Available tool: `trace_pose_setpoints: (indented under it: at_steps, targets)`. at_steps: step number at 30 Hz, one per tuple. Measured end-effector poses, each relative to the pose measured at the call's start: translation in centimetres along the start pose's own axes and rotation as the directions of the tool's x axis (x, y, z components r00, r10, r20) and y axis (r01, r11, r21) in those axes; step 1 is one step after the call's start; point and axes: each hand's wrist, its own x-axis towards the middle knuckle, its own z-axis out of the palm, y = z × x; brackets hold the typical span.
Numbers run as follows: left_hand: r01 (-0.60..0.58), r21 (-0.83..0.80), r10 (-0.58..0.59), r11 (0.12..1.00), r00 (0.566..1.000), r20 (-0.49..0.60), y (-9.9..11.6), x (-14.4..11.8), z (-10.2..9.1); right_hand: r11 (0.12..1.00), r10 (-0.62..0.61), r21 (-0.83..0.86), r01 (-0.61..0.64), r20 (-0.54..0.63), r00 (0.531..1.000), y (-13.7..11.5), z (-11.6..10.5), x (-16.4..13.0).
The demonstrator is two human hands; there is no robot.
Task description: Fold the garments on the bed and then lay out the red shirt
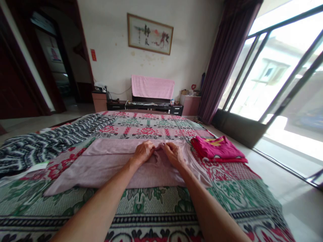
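Two bare arms reach over a patterned bedspread [156, 201], the left hand [143, 153] and right hand [173, 154] apparently pinching the far edge of a pale pink garment [101, 164] lying flat mid-bed; folded magenta clothes [217, 149] sit just beside it, a striped blanket [45, 141] farther left.

Soft matt pink cloth garment [113, 168] (slightly creased) on a woven patterned bedspread [161, 201].

Both hands [158, 153] together, fingers curled.
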Motion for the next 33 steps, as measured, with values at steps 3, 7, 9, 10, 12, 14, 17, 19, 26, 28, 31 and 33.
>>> trace_pose_setpoints:
  at_steps: [3, 7, 9, 10, 12, 14, 17, 19, 26, 28, 31, 33]
  targets:
    - [0.011, -0.019, -0.012, 1.000, 0.999, -0.037, 0.0, 0.3, 0.1, 0.999, -0.011, -0.041, 0.011, -0.013, 1.000, 0.1, -0.1, -0.1]
    - [0.018, -0.004, -0.019, 1.000, 0.998, -0.059, 0.0, 0.3, 0.1, 0.990, -0.084, -0.116, 0.086, 0.021, 0.996, 0.2, -0.2, -0.1]
    - [-0.005, 0.009, 0.005, 1.000, 0.999, -0.032, 0.1, 0.2, 0.1, 0.982, -0.116, -0.142, 0.123, 0.054, 0.992, 0.3, -0.1, -0.1]
    - [-0.017, 0.012, 0.017, 1.000, 1.000, -0.014, 0.1, 0.2, 0.1, 0.979, -0.125, -0.156, 0.135, 0.071, 0.990, 0.3, -0.1, -0.1]
    - [-0.024, 0.005, 0.024, 1.000, 1.000, 0.004, 0.1, 0.1, 0.3, 0.970, -0.143, -0.183, 0.162, 0.109, 0.984, 0.4, -0.1, -0.2]
    - [-0.004, -0.014, 0.004, 1.000, 1.000, -0.027, 0.0, 0.1, 0.4, 0.960, -0.166, -0.201, 0.195, 0.149, 0.975, 0.5, -0.2, -0.2]
    - [-0.030, -0.041, 0.029, 0.999, 0.999, -0.037, -0.2, 0.2, 0.7, 0.950, -0.183, -0.220, 0.223, 0.188, 0.965, 0.3, -0.4, -0.5]
    - [-0.080, -0.053, 0.081, 0.995, 0.997, 0.011, -0.5, 0.2, 0.9, 0.949, -0.176, -0.224, 0.222, 0.209, 0.962, 0.1, -0.5, -0.6]
    - [0.025, -0.087, -0.031, 0.996, 0.997, -0.071, -0.6, 0.5, 0.7, 0.966, -0.114, -0.224, 0.127, 0.071, 0.991, -0.3, -0.8, -0.5]
    - [0.085, -0.069, -0.092, 0.994, 0.990, -0.104, -0.2, 0.5, 0.3, 0.962, -0.142, -0.229, 0.150, 0.053, 0.989, 0.0, -0.6, -0.4]
    - [0.116, -0.061, -0.121, 0.991, 0.990, -0.077, 0.4, 0.3, -0.2, 0.962, -0.145, -0.223, 0.159, 0.079, 0.986, 0.5, -0.2, -0.3]
    - [0.101, -0.073, -0.103, 0.992, 0.995, -0.017, 0.5, 0.2, -0.4, 0.964, -0.118, -0.226, 0.139, 0.104, 0.987, 0.7, -0.1, -0.3]
